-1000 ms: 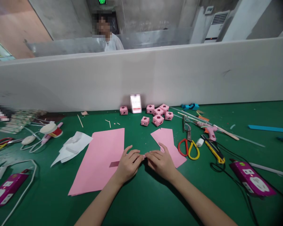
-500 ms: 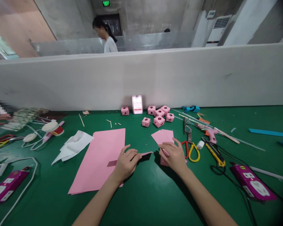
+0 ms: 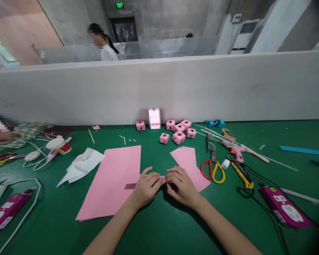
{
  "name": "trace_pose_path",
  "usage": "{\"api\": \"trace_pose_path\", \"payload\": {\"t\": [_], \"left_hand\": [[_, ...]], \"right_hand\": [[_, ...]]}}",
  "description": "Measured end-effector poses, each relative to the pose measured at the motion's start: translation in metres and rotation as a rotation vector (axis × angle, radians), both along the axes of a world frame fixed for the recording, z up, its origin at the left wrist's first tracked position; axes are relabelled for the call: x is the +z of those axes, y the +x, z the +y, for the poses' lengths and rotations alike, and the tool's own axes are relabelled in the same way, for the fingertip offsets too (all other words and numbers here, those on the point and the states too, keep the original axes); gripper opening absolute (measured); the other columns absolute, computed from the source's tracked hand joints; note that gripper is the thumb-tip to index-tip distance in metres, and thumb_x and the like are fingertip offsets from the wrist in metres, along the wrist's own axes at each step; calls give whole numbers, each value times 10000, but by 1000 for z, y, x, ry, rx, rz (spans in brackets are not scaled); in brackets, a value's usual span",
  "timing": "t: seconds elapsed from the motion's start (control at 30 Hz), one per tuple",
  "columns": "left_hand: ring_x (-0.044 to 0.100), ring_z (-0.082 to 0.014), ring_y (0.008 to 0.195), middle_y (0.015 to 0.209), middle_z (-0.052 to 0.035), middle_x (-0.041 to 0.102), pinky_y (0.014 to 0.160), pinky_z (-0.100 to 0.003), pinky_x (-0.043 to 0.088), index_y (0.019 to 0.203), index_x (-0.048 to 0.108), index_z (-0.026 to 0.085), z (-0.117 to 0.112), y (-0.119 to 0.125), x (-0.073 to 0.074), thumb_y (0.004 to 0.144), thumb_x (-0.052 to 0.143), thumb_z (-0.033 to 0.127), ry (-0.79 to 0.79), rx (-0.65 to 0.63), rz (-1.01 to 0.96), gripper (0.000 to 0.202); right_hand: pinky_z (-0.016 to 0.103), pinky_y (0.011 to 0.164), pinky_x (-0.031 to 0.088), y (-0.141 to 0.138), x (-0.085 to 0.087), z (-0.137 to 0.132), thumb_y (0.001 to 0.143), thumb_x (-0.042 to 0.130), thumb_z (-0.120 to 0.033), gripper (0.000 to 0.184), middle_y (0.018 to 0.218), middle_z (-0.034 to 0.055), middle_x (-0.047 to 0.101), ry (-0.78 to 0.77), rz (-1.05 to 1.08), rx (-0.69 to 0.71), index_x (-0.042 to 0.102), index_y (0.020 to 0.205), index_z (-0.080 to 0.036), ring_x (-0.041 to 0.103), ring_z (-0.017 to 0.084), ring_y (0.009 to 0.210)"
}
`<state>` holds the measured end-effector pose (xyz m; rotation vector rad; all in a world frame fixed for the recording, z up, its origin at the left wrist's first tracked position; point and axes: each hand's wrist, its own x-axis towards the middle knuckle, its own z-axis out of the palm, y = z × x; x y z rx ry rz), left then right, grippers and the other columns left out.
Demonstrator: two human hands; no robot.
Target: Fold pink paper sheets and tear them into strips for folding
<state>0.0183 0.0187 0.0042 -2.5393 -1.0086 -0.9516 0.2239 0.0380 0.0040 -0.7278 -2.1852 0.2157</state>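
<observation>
My left hand [image 3: 147,186] and my right hand [image 3: 182,186] meet above the green table. Between their fingertips is a small piece of pink paper [image 3: 163,179], mostly hidden by the fingers; both hands pinch it, one at each end. Left of them lies a stack of large pink sheets [image 3: 114,177], partly under my left hand. Smaller cut pink paper pieces [image 3: 189,160] lie just beyond and right of my right hand. Farther back sit several folded pink paper blocks [image 3: 179,137] with diamond-shaped holes.
Scissors [image 3: 218,173], a yellow cutter [image 3: 241,173], a pink glue gun [image 3: 237,152] and a purple power strip [image 3: 284,205] lie to the right. Leftward are crumpled white paper [image 3: 82,164], a paper cup [image 3: 59,145] and another person's hand [image 3: 2,138]. A partition [image 3: 95,92] stands behind.
My right hand has moved left from over the cut pieces to the pink paper in my left hand and now pinches its other end. The person beyond the partition has moved left.
</observation>
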Motion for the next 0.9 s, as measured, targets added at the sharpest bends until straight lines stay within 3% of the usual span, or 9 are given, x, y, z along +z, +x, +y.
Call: {"api": "trace_pose_path", "payload": {"t": [0.3, 0.53, 0.9], "left_hand": [[680, -170, 935, 902, -17, 744, 1075, -463, 389, 1025, 655, 178, 2, -3, -2, 946, 552, 90, 15, -6, 5, 157], [685, -164, 917, 891, -12, 751, 1065, -450, 395, 993, 652, 189, 4, -6, 4, 964, 532, 110, 54, -33, -8, 146], [690, -178, 931, 909, -8, 756, 1047, -466, 403, 1006, 645, 197, 13, -25, 8, 934, 593, 106, 51, 48, -16, 127]], "right_hand": [[418, 906, 488, 2, -3, 4, 902, 615, -179, 46, 886, 44, 701, 6, -11, 8, 588, 909, -215, 630, 233, 1025], [407, 903, 483, 6, 2, 3, 911, 604, -164, 57, 861, 36, 698, -33, -23, 33, 579, 893, -212, 620, 228, 1043], [418, 897, 480, 18, 7, 11, 899, 608, -142, 90, 871, 33, 697, -83, -38, 7, 564, 896, -221, 626, 242, 1039]]}}
